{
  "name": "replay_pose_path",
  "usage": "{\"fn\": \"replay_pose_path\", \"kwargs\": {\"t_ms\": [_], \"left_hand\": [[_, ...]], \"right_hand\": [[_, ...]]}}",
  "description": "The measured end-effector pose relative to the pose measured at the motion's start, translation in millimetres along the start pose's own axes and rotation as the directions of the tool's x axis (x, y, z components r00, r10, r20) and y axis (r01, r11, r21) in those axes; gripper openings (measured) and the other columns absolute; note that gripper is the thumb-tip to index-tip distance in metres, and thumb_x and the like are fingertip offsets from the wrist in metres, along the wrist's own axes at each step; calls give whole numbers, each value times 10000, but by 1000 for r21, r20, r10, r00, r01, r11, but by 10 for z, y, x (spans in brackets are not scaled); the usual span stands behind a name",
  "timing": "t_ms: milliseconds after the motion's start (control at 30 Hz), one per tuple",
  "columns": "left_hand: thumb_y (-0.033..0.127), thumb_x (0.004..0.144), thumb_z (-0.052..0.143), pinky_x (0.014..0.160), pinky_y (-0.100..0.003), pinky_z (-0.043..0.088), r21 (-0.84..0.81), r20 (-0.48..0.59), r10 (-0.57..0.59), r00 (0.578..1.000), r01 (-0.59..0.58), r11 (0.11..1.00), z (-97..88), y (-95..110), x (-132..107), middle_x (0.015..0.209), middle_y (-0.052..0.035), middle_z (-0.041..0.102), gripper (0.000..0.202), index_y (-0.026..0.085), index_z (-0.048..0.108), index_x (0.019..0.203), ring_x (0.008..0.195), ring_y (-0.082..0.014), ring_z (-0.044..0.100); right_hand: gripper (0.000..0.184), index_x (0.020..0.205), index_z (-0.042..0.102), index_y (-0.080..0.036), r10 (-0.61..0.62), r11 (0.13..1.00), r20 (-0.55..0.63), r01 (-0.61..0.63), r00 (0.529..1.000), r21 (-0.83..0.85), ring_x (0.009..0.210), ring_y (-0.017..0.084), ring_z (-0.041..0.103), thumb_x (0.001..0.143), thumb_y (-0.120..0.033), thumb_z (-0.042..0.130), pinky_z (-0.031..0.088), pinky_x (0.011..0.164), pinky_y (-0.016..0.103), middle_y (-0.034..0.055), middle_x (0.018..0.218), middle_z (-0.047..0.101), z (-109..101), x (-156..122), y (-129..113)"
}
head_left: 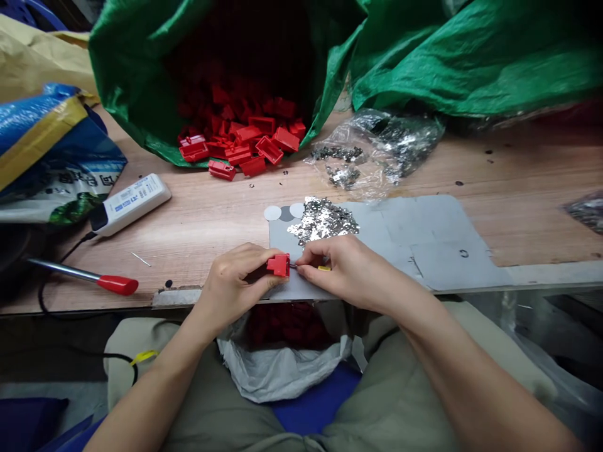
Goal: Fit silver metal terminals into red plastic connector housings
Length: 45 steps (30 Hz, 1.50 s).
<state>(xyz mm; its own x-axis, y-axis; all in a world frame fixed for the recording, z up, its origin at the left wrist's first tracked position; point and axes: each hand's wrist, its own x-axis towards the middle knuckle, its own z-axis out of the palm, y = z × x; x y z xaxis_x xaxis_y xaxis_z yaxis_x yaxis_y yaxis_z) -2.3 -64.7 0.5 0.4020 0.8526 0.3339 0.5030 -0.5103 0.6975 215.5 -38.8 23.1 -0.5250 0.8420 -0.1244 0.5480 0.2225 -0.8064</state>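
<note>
Thumb and fingers of my left hand (240, 276) are closed on a small red plastic housing (279, 265) at the front edge of the bench. Right beside it, my right hand (343, 267) pinches something thin and metallic (293, 265) against the housing's right end. A yellow piece (324, 268) shows beneath my right fingers; whether it belongs to the thin metal thing, I cannot tell. Just beyond both hands lies a heap of small shiny metal parts (325, 220) on a grey mat (386, 238).
A green sack (136, 119) spills red housings (249, 141) onto the bench. Behind the mat lies a clear plastic bag (377, 150) of metal parts. At left are a white device (132, 204) with a cable and a red-handled lever (117, 284). A white sack (282, 370) holding red pieces sits between my legs.
</note>
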Motion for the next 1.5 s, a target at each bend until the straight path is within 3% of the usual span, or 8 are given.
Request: {"fn": "replay_pose_path", "kwargs": {"t_ms": [167,433,867,1133,1267,1367,1433,1500], "left_hand": [[207,850,725,813,-290,539,-8,-5,-9,1000,9,1000,0,-10,-11,975,-54,766,196,185,738,1045,895,-181,697],[217,839,735,822,-293,533,-41,-5,-77,997,77,996,-2,-32,-50,1004,-52,759,225,208,731,1064,910,-188,695],[166,851,713,811,-303,539,-36,-7,-2,1000,2,999,3,-35,-41,964,-55,763,206,193,723,1055,893,-183,686],[163,860,697,779,-304,547,-18,-5,41,999,-41,999,9,-42,-14,946,-63,761,195,186,712,1054,867,-182,693],[189,832,737,811,-292,550,-123,-17,-100,995,97,988,27,-49,-58,969,-46,738,240,205,668,1060,884,-174,697],[232,846,727,858,-298,571,-421,-17,-292,956,258,870,21,-39,-87,1039,-43,713,394,241,561,1203,938,-172,708],[263,848,725,835,-313,592,-628,9,-397,918,314,712,-4,-17,-79,1030,-42,705,446,250,503,1234,928,-177,712],[304,842,731,756,-311,608,-804,45,-494,868,325,497,-41,17,-50,943,-20,699,389,245,493,1144,818,-160,707]], "right_hand": [[135,717,672,-166,-24,1000,-29,24,999,-13,652,139,580,826,-121,608,379,616,242,3,688,662,42,45,-14],[141,802,698,-172,32,986,72,-43,997,161,571,126,538,872,-247,602,367,521,227,-10,673,649,-53,-31,26],[125,731,648,-189,125,990,55,-128,991,58,608,144,565,843,-221,604,370,525,236,-3,672,657,-6,16,-33],[147,688,610,-180,205,958,133,-227,970,177,470,106,487,824,-234,623,332,431,210,-25,557,576,-10,98,-53],[179,820,624,-174,207,891,294,-304,933,337,371,76,435,872,-344,640,298,368,194,-46,546,543,-95,75,22],[265,986,626,-176,157,853,293,-279,943,440,397,78,454,893,-420,664,327,393,193,-49,581,540,-140,33,54],[325,1114,615,-189,115,839,183,-194,976,508,421,81,441,926,-454,633,321,401,196,-54,605,509,-122,8,32],[338,1179,620,-205,66,845,-4,-54,998,531,440,85,404,964,-463,581,303,407,204,-60,605,456,-56,-12,-19]]}}
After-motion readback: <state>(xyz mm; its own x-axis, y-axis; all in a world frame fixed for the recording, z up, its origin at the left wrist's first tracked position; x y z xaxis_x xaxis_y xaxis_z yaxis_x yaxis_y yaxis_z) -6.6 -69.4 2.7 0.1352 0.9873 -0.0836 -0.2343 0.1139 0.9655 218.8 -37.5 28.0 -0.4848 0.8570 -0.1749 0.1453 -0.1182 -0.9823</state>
